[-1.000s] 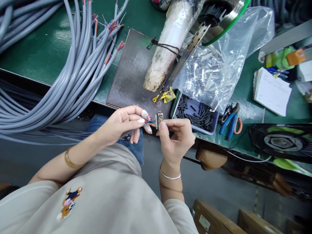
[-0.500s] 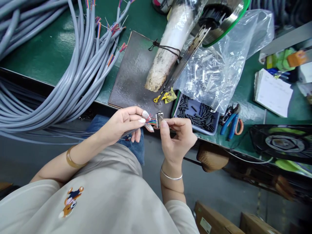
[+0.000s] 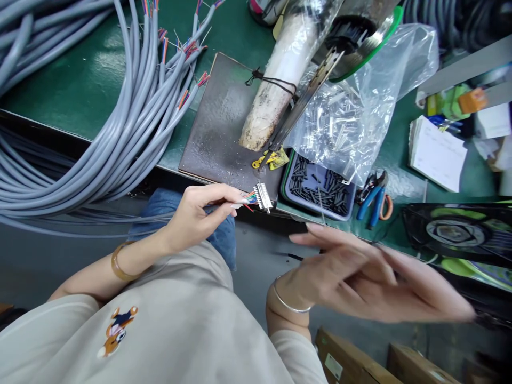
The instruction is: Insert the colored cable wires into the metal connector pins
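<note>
My left hand (image 3: 198,213) pinches a bundle of thin coloured wires (image 3: 250,199) that end in a small metal connector (image 3: 264,196), held just off the front edge of the green bench. My right hand (image 3: 360,272) is off the connector, low and to the right, badly smeared by motion; its fingers look stretched out and nothing shows in them. A gold bangle is on my left wrist and a silver one on my right.
Thick grey cables (image 3: 100,122) with stripped coloured ends loop over the bench's left side. A dark plate (image 3: 224,122) carries a wrapped roller (image 3: 276,85). A clear bag of small parts (image 3: 352,117), a tray of black sleeves (image 3: 320,186), blue pliers (image 3: 372,197) and a notepad (image 3: 438,152) lie to the right.
My right hand let go of the connector and swung down to the right. My left hand kept the wires and connector, which tilted slightly.
</note>
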A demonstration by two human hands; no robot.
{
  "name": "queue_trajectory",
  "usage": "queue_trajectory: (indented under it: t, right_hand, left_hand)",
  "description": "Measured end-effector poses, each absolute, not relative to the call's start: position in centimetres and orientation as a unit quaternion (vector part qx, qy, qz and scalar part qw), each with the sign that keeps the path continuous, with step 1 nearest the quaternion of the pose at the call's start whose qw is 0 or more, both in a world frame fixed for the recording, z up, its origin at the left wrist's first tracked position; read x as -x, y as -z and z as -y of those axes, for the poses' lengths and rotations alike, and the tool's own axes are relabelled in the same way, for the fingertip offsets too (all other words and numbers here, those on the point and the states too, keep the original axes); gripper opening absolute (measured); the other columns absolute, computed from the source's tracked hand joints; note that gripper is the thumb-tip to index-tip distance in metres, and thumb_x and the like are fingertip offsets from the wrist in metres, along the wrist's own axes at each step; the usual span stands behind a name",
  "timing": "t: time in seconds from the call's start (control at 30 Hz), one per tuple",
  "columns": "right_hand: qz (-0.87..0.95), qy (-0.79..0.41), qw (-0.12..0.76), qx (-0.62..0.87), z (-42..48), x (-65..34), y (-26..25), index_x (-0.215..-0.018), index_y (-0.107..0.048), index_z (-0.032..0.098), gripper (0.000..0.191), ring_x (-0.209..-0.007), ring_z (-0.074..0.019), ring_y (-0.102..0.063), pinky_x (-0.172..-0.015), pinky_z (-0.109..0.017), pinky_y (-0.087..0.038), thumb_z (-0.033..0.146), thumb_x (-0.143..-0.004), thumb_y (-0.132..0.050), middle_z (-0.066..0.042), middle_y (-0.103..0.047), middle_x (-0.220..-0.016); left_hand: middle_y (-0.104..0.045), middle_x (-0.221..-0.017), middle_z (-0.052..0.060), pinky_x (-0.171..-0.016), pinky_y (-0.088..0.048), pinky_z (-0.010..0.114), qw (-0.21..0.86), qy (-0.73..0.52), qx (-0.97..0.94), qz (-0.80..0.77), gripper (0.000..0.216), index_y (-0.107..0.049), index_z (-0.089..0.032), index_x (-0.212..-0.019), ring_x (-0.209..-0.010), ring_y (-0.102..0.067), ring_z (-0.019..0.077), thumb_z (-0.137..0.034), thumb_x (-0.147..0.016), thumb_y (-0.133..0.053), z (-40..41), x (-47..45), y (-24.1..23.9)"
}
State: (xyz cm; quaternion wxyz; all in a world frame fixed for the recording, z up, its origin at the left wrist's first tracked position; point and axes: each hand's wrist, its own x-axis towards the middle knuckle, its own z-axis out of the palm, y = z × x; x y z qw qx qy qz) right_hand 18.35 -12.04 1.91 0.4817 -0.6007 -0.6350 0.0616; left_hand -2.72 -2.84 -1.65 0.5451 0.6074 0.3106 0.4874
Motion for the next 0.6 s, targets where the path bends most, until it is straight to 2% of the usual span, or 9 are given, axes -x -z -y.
queue_trajectory:
  t: [0.07, 0.17, 0.27, 0.33, 0.4, 0.5, 0.6]
  right_hand:
    - [0.632, 0.016, 0.525, 0.57, 10.5, -17.1, -1.4, -0.104, -0.064, 0.025, 0.006, -0.07, -0.0187, -0.078, -0.062, -0.033, -0.066, 0.023, -0.098, -0.065, 0.001, -0.077, -0.084]
    - [0.691, 0.089, 0.493, 0.521, 9.0, -15.9, -0.8, -0.098, -0.066, 0.022, 0.017, -0.075, -0.018, -0.079, -0.064, -0.029, -0.066, 0.01, -0.088, -0.075, -0.001, -0.08, -0.089]
    - [0.733, 0.109, 0.448, 0.499, 8.7, -15.6, -0.6, -0.093, -0.067, 0.02, 0.018, -0.079, -0.0162, -0.079, -0.068, -0.026, -0.066, 0.007, -0.085, -0.077, -0.004, -0.082, -0.097]
    - [0.745, 0.092, 0.431, 0.5, 8.6, -15.5, -0.4, -0.092, -0.066, 0.021, 0.018, -0.081, -0.0155, -0.079, -0.07, -0.025, -0.066, 0.008, -0.086, -0.076, -0.006, -0.082, -0.104]
    - [0.74, 0.062, 0.425, 0.517, 8.3, -15.5, -0.1, -0.093, -0.065, 0.022, 0.019, -0.082, -0.0153, -0.079, -0.073, -0.026, -0.065, 0.008, -0.086, -0.076, -0.005, -0.081, -0.107]
    - [0.706, -0.001, 0.448, 0.548, 7.8, -15.4, 0.1, -0.094, -0.064, 0.023, 0.017, -0.081, -0.0138, -0.077, -0.07, -0.023, -0.063, 0.01, -0.089, -0.073, -0.001, -0.08, -0.096]
    - [0.665, -0.079, 0.47, 0.576, 7.5, -15.2, 0.1, -0.091, -0.063, 0.023, 0.012, -0.073, -0.0111, -0.073, -0.063, -0.021, -0.058, 0.015, -0.092, -0.071, 0.003, -0.076, -0.084]
  left_hand:
    - [-0.084, -0.101, 0.01, -0.087, -0.063, 0.027, 0.478, -0.509, -0.656, -0.287, 0.016, -0.077, -0.016, -0.091, -0.096, -0.079, 0.0183, -0.008, -0.092, -0.063, 3.0, 2.8, 2.0]
    - [-0.083, -0.104, 0.01, -0.092, -0.062, 0.027, 0.428, -0.521, -0.688, -0.266, 0.02, -0.076, -0.016, -0.097, -0.101, -0.079, 0.018, -0.005, -0.094, -0.06, 3.1, 2.9, 2.3]
    - [-0.083, -0.103, 0.01, -0.091, -0.062, 0.026, 0.427, -0.525, -0.686, -0.267, 0.019, -0.076, -0.016, -0.096, -0.1, -0.079, 0.0181, -0.006, -0.094, -0.061, 3.2, 2.9, 2.3]
    - [-0.083, -0.099, 0.009, -0.082, -0.063, 0.023, 0.469, -0.514, -0.659, -0.285, 0.014, -0.076, -0.015, -0.096, -0.088, -0.079, 0.0161, -0.009, -0.093, -0.064, 3.3, 2.8, 2.1]
    - [-0.082, -0.091, 0.008, -0.064, -0.061, 0.019, 0.551, -0.485, -0.602, -0.314, 0.007, -0.075, -0.014, -0.095, -0.066, -0.074, 0.0114, -0.016, -0.093, -0.068, 3.3, 2.7, 1.8]
    - [-0.079, -0.079, 0.005, -0.039, -0.046, 0.015, 0.692, -0.404, -0.488, -0.346, 0.015, -0.07, -0.012, -0.092, -0.043, -0.06, 0.0065, -0.027, -0.091, -0.072, 2.9, 2.7, 1.2]
    - [-0.076, -0.072, 0.003, -0.033, -0.039, 0.015, 0.771, -0.34, -0.413, -0.345, 0.028, -0.067, -0.012, -0.09, -0.037, -0.055, 0.0055, -0.036, -0.083, -0.081, 2.4, 2.7, 0.8]
